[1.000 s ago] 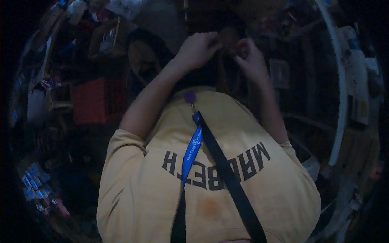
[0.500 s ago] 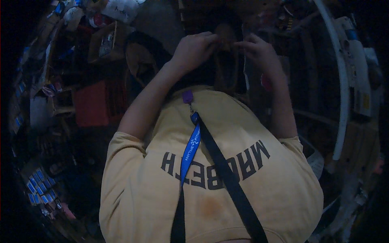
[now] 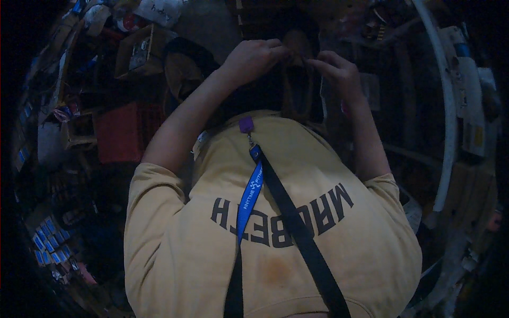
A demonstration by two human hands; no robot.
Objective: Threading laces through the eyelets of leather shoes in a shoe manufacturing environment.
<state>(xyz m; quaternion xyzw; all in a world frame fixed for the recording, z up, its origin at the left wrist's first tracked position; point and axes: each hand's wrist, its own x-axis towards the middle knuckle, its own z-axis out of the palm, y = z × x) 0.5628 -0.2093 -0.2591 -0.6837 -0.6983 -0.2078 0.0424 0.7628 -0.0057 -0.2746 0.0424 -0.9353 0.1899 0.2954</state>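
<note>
as the light is so dim, the fingertips' work hardly shows: the left hand (image 3: pixel 255 59) reaches up to twelve o'clock and the right hand (image 3: pixel 339 71) sits between one and two o'clock, with a slight gap between them. both sets of fingers are bent as if pinching, though i cannot tell whether anything thin is caught in either. the brown, shoe-like piece (image 3: pixel 296 41) lies between twelve and one o'clock, just beyond and between the fingertips; contact is unclear. the handling looks mid-course, since both hands are drawn in over one spot; what is done and what is left cannot be judged in this dark.

as for writing, the tan t-shirt (image 3: pixel 212 265) carries big dark block capitals in an arch, upside down in this view, and the lanyard (image 3: pixel 249 197) at the centre has small white lettering with an emblem on its blue part. the blue-and-white packets (image 3: pixel 49 241) at eight o'clock are too small to read. the red crate (image 3: pixel 117 135), just past nine, shows no readable label.
</note>
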